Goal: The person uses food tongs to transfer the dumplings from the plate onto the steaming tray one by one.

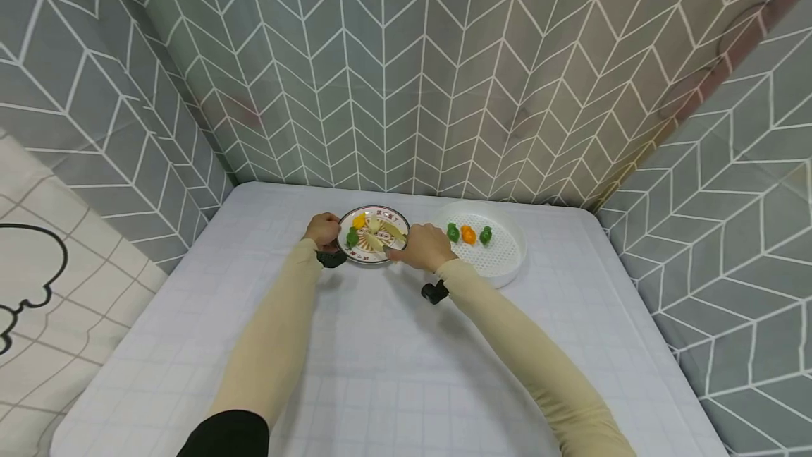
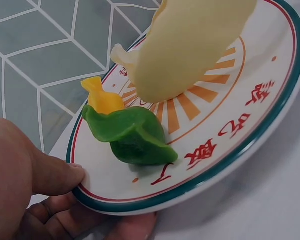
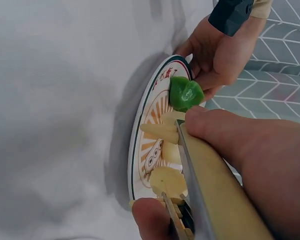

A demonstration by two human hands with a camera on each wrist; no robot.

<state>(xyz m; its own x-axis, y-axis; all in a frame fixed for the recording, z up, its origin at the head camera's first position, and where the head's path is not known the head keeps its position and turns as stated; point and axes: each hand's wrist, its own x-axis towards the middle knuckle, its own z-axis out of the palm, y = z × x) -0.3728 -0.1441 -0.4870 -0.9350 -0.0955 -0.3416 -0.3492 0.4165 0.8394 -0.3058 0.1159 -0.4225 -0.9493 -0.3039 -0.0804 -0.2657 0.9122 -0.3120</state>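
Observation:
The left hand [image 1: 323, 229] grips the rim of a round patterned plate [image 2: 270, 125], thumb on top and fingers beneath; the plate looks tilted. On it lie a green dumpling [image 2: 135, 135], a yellow dumpling [image 2: 104, 100] and several pale dumplings [image 3: 169, 181]. From the right side, the right hand [image 1: 425, 247] reaches over the plate's edge, holding metal tongs [image 3: 192, 165] between thumb and fingers. Their arms stand apart over the pale dumplings. One long pale dumpling [image 2: 195, 50] looms large in the left wrist view; I cannot tell whether the tongs hold it.
Right of the plate stands a round white tray [image 1: 517, 249], partly behind the right hand. Two green dumplings [image 1: 485, 235] and an orange dumpling [image 1: 468, 234] lie in it. The white-covered table [image 1: 380, 372] ends at a patterned curtain [image 1: 406, 90] behind, with more curtain at both sides.

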